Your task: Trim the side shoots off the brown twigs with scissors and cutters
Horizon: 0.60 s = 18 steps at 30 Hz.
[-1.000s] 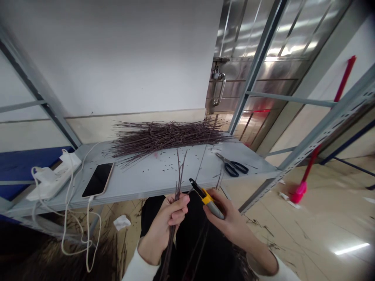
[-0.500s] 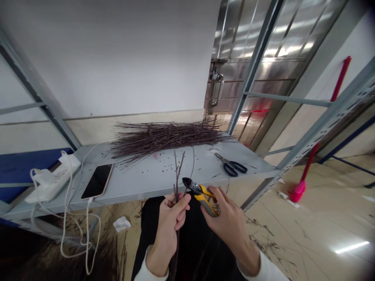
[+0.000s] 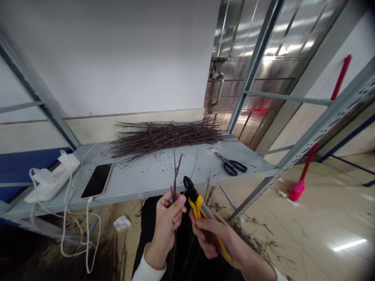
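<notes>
My left hand (image 3: 166,221) is closed around a few thin dark twigs (image 3: 175,171) that stick up in front of the shelf edge. My right hand (image 3: 213,237) grips yellow-handled cutters (image 3: 195,199), whose black jaws point up just right of the twigs, close to them. Behind, a large pile of the same dark twigs (image 3: 166,136) lies along the back of the grey metal shelf (image 3: 152,175).
Black-handled scissors (image 3: 231,165) lie on the shelf's right side. A phone (image 3: 97,180) on a white cable, and a white power strip (image 3: 47,185), sit at the left. Twig scraps litter the floor. A red broom (image 3: 316,144) leans at the right, beside grey rack posts.
My right hand has pulled down and turned the cutters upright, next to the twigs. The left hand has dropped slightly with its twigs.
</notes>
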{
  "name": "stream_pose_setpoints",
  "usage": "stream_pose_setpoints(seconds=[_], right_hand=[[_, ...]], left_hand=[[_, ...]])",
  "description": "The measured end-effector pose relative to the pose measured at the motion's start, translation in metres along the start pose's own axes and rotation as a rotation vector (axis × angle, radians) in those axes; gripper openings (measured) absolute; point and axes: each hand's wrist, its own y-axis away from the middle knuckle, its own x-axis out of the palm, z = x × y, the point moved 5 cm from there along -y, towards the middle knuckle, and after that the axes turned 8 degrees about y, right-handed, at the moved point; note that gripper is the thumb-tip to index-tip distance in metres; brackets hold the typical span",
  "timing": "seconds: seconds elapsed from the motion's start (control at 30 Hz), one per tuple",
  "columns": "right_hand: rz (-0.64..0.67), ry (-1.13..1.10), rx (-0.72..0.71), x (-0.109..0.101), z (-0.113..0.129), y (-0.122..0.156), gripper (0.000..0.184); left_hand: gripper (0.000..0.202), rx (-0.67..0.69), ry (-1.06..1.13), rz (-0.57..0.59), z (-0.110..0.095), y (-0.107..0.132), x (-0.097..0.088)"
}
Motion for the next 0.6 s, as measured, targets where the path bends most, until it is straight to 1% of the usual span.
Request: stream_pose_setpoints(seconds=[0.1,0.13,0.17,0.2,0.23,0.3,0.43,0.5,0.6], right_hand=[[0.303,-0.197,0.11,0.009,0.004,0.005,0.022],[0.386,-0.25,0.151,0.011,0.005,0.006,0.02],[0.443,-0.291,0.183,0.012,0.005,0.008,0.019],[0.468,-0.313,0.197,0.011,0.005,0.008,0.018],[0.46,-0.313,0.191,0.009,0.005,0.008,0.017],[0.372,-0.251,0.133,0.003,0.002,0.004,0.018],[0.096,-0.007,-0.001,-0.014,-0.001,-0.003,0.029],[-0.019,0.168,-0.073,-0.023,0.003,-0.004,0.031],[-0.227,0.511,-0.258,-0.033,0.019,-0.001,0.023]], left_hand=[[0.04,-0.011,-0.039,0.024,0.0,-0.001,0.0],[0.04,-0.012,-0.051,0.035,0.0,-0.001,0.0],[0.04,-0.016,-0.063,0.045,0.001,-0.001,0.001],[0.039,-0.018,-0.073,0.05,0.001,-0.002,0.001],[0.039,-0.022,-0.081,0.054,0.001,-0.003,0.001],[0.039,-0.034,-0.09,0.056,0.002,-0.005,0.001],[0.039,-0.071,-0.085,0.07,0.002,-0.007,0.002],[0.039,-0.085,-0.084,0.069,0.001,-0.007,0.002],[0.038,-0.095,-0.081,0.045,-0.001,-0.004,0.001]])
